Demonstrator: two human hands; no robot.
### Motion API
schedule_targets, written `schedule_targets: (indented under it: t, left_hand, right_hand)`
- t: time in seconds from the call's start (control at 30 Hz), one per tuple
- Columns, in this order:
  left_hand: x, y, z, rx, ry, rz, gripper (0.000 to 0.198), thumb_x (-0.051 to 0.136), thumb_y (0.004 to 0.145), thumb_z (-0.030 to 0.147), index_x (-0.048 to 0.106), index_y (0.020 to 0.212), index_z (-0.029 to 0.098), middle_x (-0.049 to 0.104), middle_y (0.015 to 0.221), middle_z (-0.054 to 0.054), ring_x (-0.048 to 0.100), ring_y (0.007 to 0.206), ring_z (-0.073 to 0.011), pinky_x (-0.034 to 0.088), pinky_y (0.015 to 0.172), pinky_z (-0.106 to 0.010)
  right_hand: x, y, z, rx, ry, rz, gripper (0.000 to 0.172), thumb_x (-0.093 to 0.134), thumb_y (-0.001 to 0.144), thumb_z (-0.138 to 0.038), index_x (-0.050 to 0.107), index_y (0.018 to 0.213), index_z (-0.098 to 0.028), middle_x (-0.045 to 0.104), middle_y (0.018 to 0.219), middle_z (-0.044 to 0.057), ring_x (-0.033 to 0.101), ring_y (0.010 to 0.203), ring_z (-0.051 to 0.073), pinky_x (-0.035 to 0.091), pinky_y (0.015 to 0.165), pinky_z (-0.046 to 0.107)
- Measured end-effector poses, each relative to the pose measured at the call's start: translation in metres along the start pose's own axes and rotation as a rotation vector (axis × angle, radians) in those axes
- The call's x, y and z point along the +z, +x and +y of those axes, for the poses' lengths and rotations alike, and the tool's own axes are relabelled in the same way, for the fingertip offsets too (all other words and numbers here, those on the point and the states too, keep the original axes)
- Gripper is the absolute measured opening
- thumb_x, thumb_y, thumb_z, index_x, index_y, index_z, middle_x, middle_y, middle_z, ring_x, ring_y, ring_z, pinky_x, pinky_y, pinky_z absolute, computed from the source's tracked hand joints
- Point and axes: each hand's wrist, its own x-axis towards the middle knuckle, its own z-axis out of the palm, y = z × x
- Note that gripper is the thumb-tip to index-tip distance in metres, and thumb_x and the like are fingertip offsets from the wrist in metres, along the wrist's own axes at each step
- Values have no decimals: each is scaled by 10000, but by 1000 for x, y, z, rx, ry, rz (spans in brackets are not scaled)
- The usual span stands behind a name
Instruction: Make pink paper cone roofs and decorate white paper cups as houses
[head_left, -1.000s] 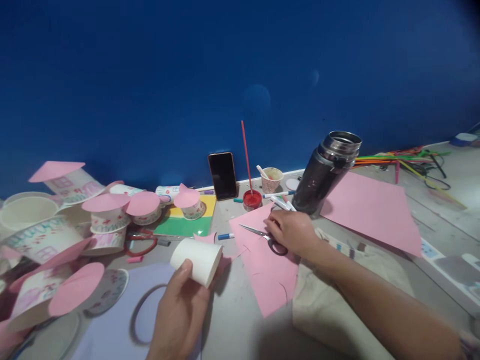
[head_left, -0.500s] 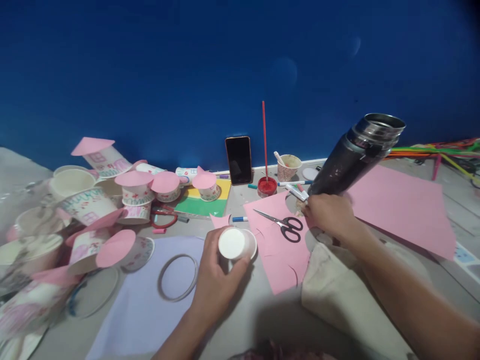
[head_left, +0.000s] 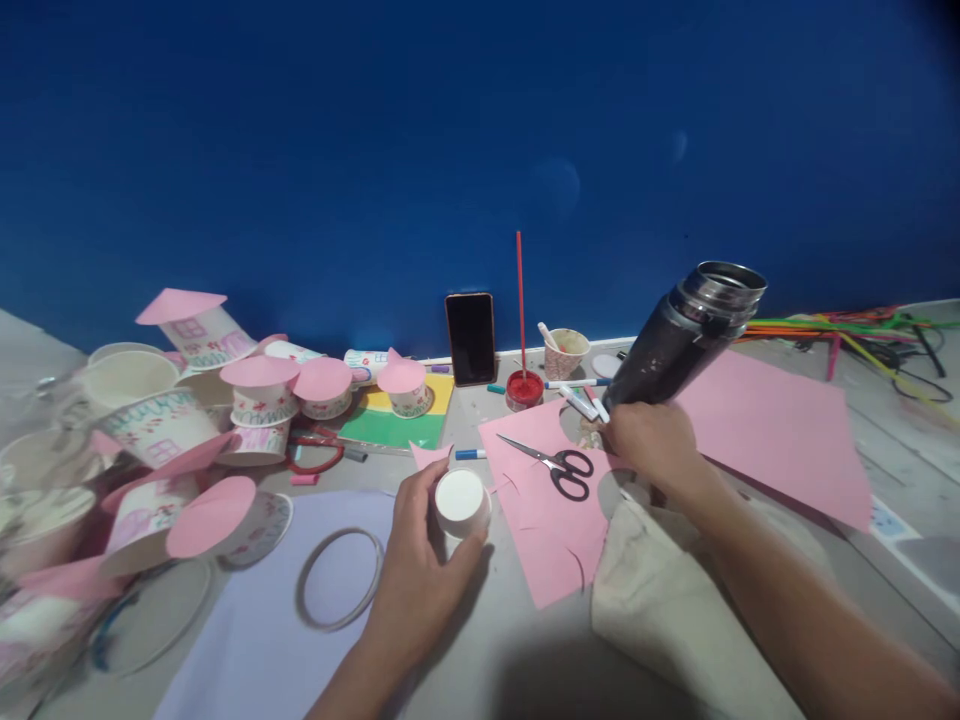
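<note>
My left hand (head_left: pixel 427 550) is wrapped round a small white paper cup (head_left: pixel 460 497), its fingers on the left side and its thumb at the front. The cup shows a pale round end to the camera. Farther right, my right hand (head_left: pixel 652 445) is at the foot of a tilted black flask (head_left: pixel 679 340) with a bare metal mouth. White markers (head_left: pixel 579 403) lie at its fingertips, which are mostly hidden. Between the hands, black-handled scissors (head_left: pixel 571 474) rest on cut pink paper (head_left: pixel 536 545).
Decorated paper cups with pink roofs (head_left: pixel 259 372) crowd the left. A grey ring (head_left: pixel 301 590) lies on lilac paper (head_left: pixel 247 640). At the wall stand a phone (head_left: pixel 471 340), a red pot (head_left: pixel 524 390) with a stick, and a patterned cup (head_left: pixel 564 358). Cloth (head_left: pixel 645 590) lies right.
The camera view has shifted slightly, so most things appear a little lower and farther left. My left hand still holds the cup, and my right hand stays among the markers by the flask.
</note>
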Motion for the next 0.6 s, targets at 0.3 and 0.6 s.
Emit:
schedule_targets:
  t: [0.3,0.6]
  left_hand:
    - [-13,-3,-6,355,44,252,515,684,886,243,544,1376,323,530,1382,-84,473,1352,-307,364,1153,-502]
    - [-14,-1,-3,399,88,259,294,657,914,206,645,1190,307,561,1284,-67,524,1294,-274,377,1156,-465]
  right_hand:
    - [-7,-4,1,16,10,3,303,560,958,-276,809,993,-107,803,977,238,794,930,344,556,747,355]
    - [6,2,-1,-4,19,-12,230,591,899,-133,809,965,-102,803,967,238,793,944,347,548,757,354]
